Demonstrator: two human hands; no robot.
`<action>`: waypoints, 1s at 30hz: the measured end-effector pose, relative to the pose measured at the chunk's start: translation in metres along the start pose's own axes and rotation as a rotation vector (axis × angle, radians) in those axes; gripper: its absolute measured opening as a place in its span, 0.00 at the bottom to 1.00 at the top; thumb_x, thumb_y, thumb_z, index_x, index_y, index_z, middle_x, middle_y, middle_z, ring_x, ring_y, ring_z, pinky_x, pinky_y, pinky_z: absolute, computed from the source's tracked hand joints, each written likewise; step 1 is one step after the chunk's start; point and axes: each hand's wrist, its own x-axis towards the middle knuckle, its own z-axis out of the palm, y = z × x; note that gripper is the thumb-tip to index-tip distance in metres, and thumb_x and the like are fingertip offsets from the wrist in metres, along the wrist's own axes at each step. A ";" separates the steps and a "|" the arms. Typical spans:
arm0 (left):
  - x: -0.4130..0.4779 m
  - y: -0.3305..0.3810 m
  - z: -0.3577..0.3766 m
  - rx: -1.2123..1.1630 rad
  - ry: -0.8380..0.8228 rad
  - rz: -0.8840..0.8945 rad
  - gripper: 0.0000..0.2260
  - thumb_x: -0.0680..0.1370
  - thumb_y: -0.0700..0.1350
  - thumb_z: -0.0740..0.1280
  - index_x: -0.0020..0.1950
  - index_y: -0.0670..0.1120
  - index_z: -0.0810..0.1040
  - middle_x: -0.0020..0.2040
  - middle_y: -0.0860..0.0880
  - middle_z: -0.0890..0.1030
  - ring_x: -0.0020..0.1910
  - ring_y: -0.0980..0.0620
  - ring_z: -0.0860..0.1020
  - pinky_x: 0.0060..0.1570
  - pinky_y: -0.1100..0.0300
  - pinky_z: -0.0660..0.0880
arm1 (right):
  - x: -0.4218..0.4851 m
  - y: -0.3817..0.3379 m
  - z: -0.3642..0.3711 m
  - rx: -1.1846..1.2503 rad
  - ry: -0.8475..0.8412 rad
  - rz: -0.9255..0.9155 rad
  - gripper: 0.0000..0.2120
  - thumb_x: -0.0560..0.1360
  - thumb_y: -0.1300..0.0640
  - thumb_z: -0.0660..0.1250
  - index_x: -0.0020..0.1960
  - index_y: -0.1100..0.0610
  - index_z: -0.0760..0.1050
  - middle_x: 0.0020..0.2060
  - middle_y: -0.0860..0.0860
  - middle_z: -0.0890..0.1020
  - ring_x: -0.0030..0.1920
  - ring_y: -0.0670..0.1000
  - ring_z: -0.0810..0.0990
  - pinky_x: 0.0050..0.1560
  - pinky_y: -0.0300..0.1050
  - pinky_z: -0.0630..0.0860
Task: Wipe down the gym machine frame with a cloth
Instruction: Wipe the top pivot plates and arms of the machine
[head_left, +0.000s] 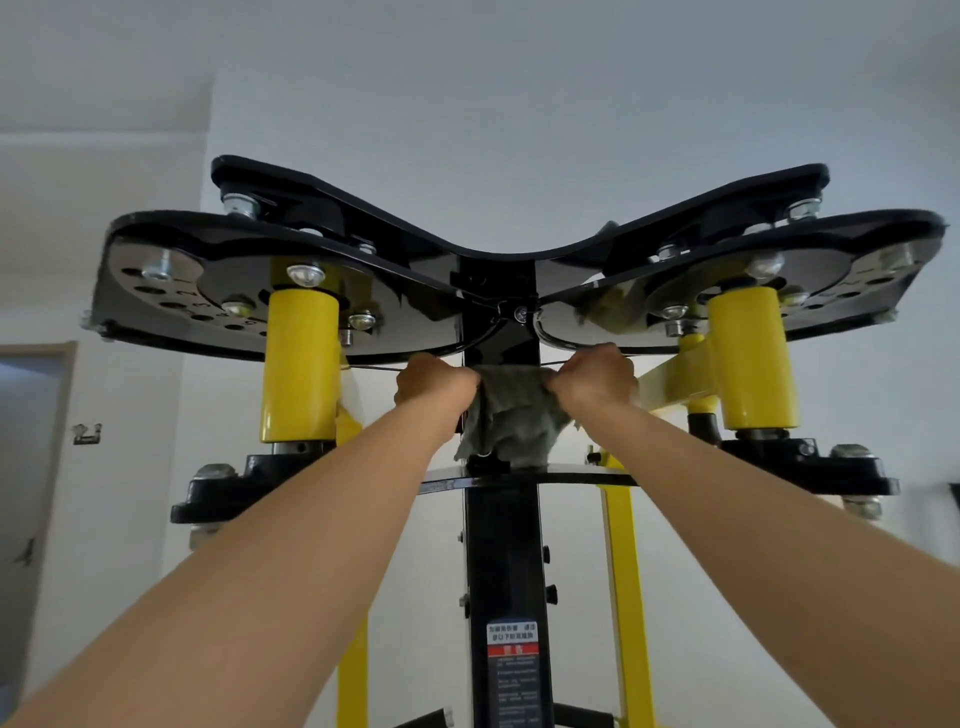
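Observation:
The gym machine's black central post rises in front of me, topped by glossy black plates with bolts and holes. A grey-green cloth is stretched across the post just under the plates. My left hand grips the cloth's left end and my right hand grips its right end, both raised overhead with arms extended. The cloth's lower edge hangs down to a small horizontal black plate.
Yellow cylinders stand on either side of the post, with yellow arms below. A thin cable runs by my left hand. A warning label sits low on the post. White walls surround; a doorway is at left.

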 end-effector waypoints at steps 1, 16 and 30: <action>0.005 0.002 0.005 -0.117 0.005 -0.042 0.14 0.73 0.42 0.75 0.55 0.38 0.80 0.52 0.41 0.84 0.49 0.41 0.84 0.44 0.54 0.83 | 0.006 -0.002 0.005 0.059 0.008 0.060 0.13 0.70 0.53 0.76 0.51 0.56 0.81 0.48 0.54 0.83 0.49 0.59 0.83 0.51 0.51 0.83; 0.022 -0.002 0.044 -0.386 0.136 -0.084 0.16 0.65 0.53 0.82 0.38 0.48 0.78 0.41 0.48 0.81 0.39 0.47 0.82 0.38 0.54 0.82 | 0.033 -0.008 0.043 0.561 -0.138 0.192 0.23 0.66 0.61 0.81 0.58 0.61 0.78 0.51 0.57 0.82 0.45 0.56 0.80 0.40 0.43 0.78; 0.024 -0.020 0.037 0.009 -0.166 -0.160 0.33 0.64 0.48 0.85 0.62 0.38 0.75 0.57 0.43 0.82 0.54 0.44 0.82 0.56 0.49 0.81 | 0.011 -0.003 0.020 -0.019 -0.465 0.093 0.23 0.70 0.56 0.80 0.55 0.65 0.72 0.50 0.62 0.82 0.44 0.62 0.85 0.47 0.58 0.84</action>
